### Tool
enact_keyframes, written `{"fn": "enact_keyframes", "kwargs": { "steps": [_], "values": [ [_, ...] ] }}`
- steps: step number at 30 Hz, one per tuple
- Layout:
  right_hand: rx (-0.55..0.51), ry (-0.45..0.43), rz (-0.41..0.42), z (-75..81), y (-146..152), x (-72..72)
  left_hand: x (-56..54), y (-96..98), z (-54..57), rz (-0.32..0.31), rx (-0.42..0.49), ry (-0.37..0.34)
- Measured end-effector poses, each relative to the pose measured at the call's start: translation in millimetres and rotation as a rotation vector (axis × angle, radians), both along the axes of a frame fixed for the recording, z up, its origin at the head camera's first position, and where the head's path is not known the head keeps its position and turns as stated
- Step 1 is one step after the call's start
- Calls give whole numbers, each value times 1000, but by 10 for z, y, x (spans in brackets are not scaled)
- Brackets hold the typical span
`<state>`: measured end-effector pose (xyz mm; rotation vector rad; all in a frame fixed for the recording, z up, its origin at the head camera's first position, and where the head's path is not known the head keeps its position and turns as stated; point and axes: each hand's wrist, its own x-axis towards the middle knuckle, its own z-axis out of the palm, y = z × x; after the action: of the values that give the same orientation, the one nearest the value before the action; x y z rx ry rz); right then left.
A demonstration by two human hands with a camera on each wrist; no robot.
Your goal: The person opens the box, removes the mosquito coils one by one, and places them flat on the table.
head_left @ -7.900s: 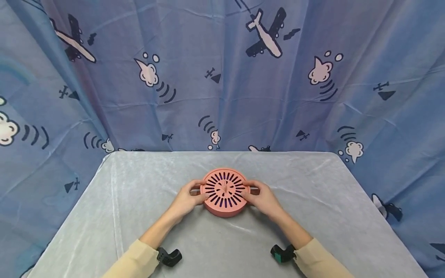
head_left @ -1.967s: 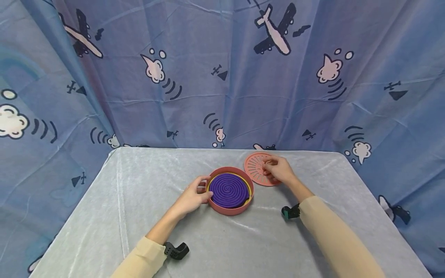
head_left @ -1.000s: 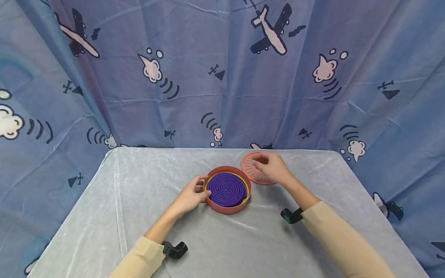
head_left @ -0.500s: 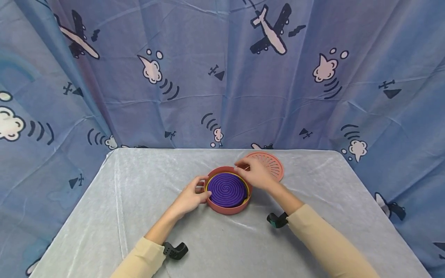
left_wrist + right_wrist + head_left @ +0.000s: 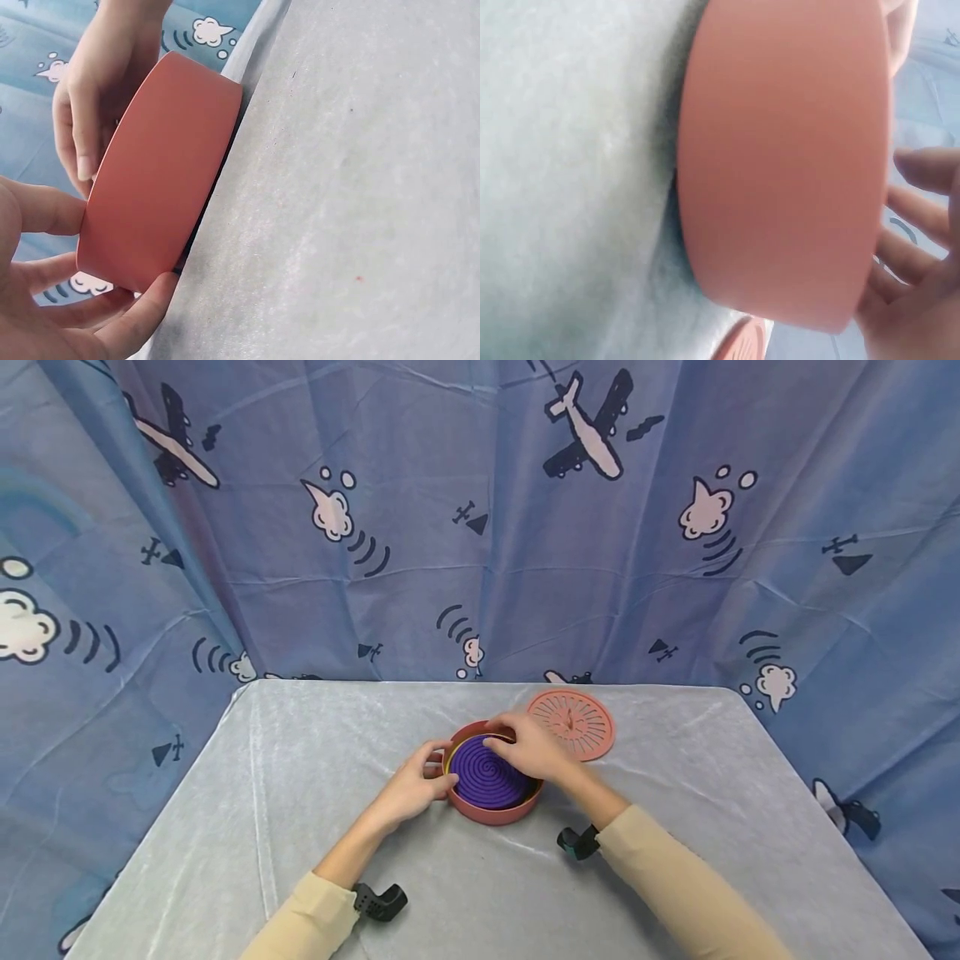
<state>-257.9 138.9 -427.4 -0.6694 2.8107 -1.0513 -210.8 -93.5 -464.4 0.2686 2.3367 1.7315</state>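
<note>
A round coral-red mosquito coil box (image 5: 492,816) sits uncovered on the table, holding a purple spiral mosquito coil (image 5: 483,774) with a yellow edge around it. My left hand (image 5: 412,787) grips the box's left side, thumb at the near rim; the left wrist view shows its fingers spread along the wall of the box (image 5: 165,172). Over the right part of the coil reaches my right hand (image 5: 531,752), its fingertips above the coil's far side and nothing visible between them. In the right wrist view this hand (image 5: 915,285) is beside the rim, with its thumb apart from the fingers.
The slotted coral lid (image 5: 588,724) with a small centre knob lies flat on the table behind and right of the box. A pale grey cloth covers the table (image 5: 315,735). A blue curtain (image 5: 420,527) with airplane prints hangs behind and at both sides.
The lid was lifted off the box and laid behind right. My right hand has since let go of it and moved left over the coil. My left hand has stayed on the box.
</note>
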Motion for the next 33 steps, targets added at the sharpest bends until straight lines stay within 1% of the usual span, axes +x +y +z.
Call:
{"fn": "enact_keyframes", "kwargs": {
  "steps": [5,11,17,23,27,33],
  "values": [
    [40,6,-4,-67,-55,-16,2,-4,-3,-4,10,-4],
    [59,10,-20,-73,-116,3,-1,9,-18,-20,24,4],
    [73,17,-29,-72,-125,21,5,17,-10,-11,40,3],
    [24,21,-16,-46,-102,5,10,8,10,-11,40,4],
    [-32,5,-19,-23,-70,-4,4,4,6,-12,26,-4],
    [-124,-35,-23,1,-33,-35,3,1,5,-5,38,-16]
  ]
}}
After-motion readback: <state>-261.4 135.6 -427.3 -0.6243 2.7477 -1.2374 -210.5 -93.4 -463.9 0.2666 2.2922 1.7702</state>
